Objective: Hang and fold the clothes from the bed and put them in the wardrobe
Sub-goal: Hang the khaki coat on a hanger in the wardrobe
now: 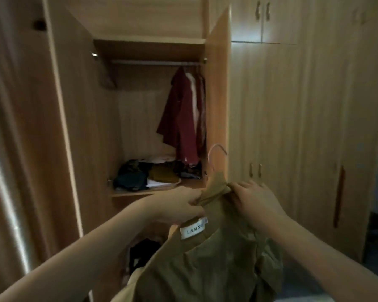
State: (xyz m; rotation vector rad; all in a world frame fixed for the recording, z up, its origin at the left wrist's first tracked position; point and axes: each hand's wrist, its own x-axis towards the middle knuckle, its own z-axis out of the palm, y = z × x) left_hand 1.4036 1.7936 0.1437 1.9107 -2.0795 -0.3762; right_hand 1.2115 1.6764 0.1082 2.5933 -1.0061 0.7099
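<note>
Olive shirt [216, 258] on wooden hanger [216, 177], held up before open wardrobe [140, 22], outside it. Left hand [181, 203] pinches collar fabric at hanger neck. Right hand [253, 199] grips same bunched fabric from other side. White label [192, 228] visible inside collar. Rail [155, 62] carries dark red garments [183, 118] at right end. Folded clothes [148, 174] piled on shelf [135, 191] beneath. Hanger hook near edge of right door [219, 83].
</note>
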